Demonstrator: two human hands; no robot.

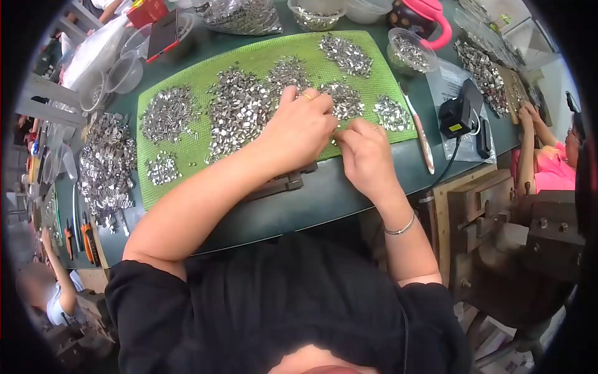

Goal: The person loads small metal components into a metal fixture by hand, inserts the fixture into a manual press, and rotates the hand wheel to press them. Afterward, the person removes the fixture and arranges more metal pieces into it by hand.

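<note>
My left hand [300,128], with a ring on one finger, is closed over the front of a green mesh mat [199,70]. Its fingertips point down towards those of my right hand [367,153], which are pinched together. Whatever small piece they may hold is too tiny or hidden to name. Just beyond my fingers lies a heap of small silvery metal pieces [344,100]. A larger central heap of metal pieces [237,106] spreads beside my left hand. Below my left wrist, a dark metal block [288,181] shows partly at the table edge.
Pliers with orange handles [89,240] lie left, near a loose metal heap [106,165]. A slim pale-handled tool [423,140] is right of the mat. Beyond are a black adapter [458,112], a tub of pieces [411,53] and a phone [163,34]. Other people sit at both sides.
</note>
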